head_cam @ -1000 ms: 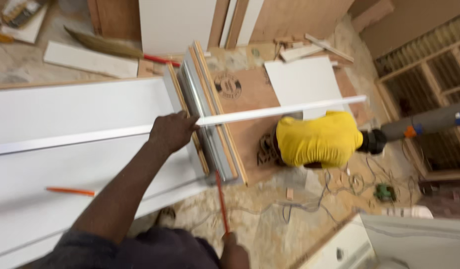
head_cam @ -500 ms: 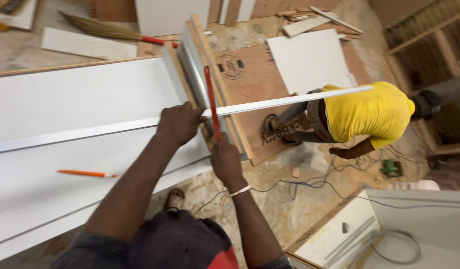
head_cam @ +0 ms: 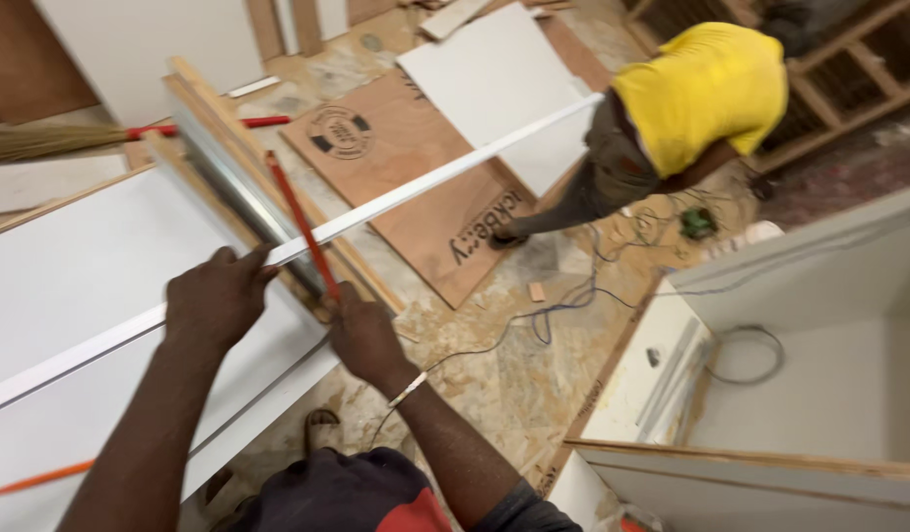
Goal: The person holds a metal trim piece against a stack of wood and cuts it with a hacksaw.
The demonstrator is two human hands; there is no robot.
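Your left hand (head_cam: 217, 299) lies palm-down, fingers spread flat, pressing the long white strip (head_cam: 416, 190) onto the white panel (head_cam: 91, 266); it's not gripping anything, just weight on top. Your right hand (head_cam: 364, 333) is clenched round the lower end of a red hacksaw (head_cam: 301, 225), its frame running up and away from you and crossing the strip just right of your left fingertips. The strip goes diag. from the panel's lower left, over the panel's right edge, and on out over the floor toward a person in a yellow shirt (head_cam: 706, 89), who's bent over near its far end.

At the panel's right edge there's a stack of wood battens w/ a grey metal rail (head_cam: 219, 167) between them; the saw sits across it. An orange pencil (head_cam: 41, 478) lies on the panel, lower left, well apart from both hands.

On the floor beyond: a brown plywood sheet (head_cam: 416, 187) w/ a round dark stamp at its upper left and dark lettering near its lower right edge. A white square board (head_cam: 494, 79) overlaps its top right. A broom w/ red handle (head_cam: 130, 133) is upper left. A white cabinet box (head_cam: 819, 345) stands on the right, a cable loop by it.
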